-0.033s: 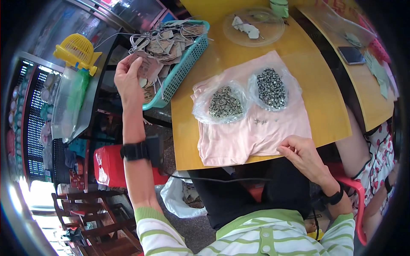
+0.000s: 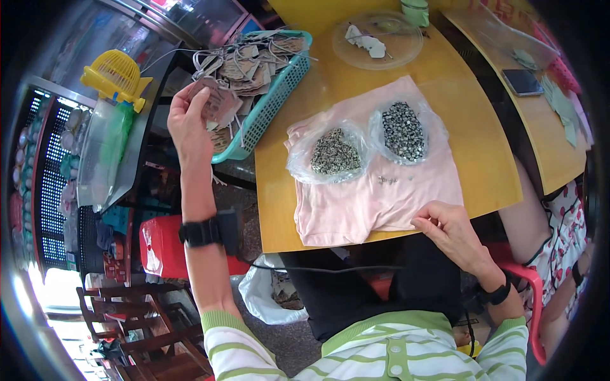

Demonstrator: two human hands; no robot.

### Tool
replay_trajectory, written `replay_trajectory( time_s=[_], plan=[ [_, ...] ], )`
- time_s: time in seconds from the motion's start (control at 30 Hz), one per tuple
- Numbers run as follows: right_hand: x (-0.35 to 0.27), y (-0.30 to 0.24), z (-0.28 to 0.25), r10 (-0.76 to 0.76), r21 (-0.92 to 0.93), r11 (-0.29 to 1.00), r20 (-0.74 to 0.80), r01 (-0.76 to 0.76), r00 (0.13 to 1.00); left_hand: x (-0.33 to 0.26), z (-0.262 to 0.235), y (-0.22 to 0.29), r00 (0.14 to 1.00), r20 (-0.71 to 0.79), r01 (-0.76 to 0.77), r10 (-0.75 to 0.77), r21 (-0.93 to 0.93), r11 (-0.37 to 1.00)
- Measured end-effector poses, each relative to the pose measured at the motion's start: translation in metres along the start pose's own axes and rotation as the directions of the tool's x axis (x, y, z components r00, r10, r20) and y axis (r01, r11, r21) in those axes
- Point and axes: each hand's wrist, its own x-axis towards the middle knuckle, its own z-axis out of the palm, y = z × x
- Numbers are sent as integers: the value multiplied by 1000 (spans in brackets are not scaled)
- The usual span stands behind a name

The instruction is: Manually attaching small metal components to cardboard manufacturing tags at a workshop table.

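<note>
My left hand (image 2: 190, 120) pinches a flat pinkish-brown tag (image 2: 219, 105) between thumb and fingers, at the near left end of a teal basket (image 2: 267, 95). Inside that basket lie several similar tags with grey cords (image 2: 251, 66). By the table's front edge, my right hand (image 2: 448, 230) is closed in a pinch at the lower right of a pink cloth (image 2: 337, 213); anything between its fingertips is too small to tell. On the cloth rest two clear plastic bags of small metal pieces, a brassy-grey heap (image 2: 335, 152) and a darker silver heap (image 2: 404, 132). A few tiny pieces (image 2: 387, 181) lie loose below them.
Toward the back of the wooden table (image 2: 489, 159) is a round clear lid (image 2: 343, 54) with white scraps on it. A phone (image 2: 523, 82) lies on the table at right, where another person sits. A red stool (image 2: 162, 247) and white bag (image 2: 260, 298) stand below left.
The tag in my left hand has tilted slightly, and that hand has shifted a little. My right hand stays in place.
</note>
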Motion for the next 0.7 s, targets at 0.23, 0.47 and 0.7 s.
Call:
replay_trajectory(
  time_s=[0.23, 0.47, 0.7],
  plan=[
    [-17, -43, 11, -337, -128, 940, -209, 316, 918, -140, 25, 55, 826, 545, 226, -143, -88, 970],
    [-12, -68, 8, -554, -455, 763, -96, 458, 827, -229, 75, 40, 543, 795, 299, -269, 115, 947],
    [-29, -39, 8, -95, 18, 995, 71, 94, 993, -232, 99, 36, 542, 736, 599, -405, -1, 801]
  ],
)
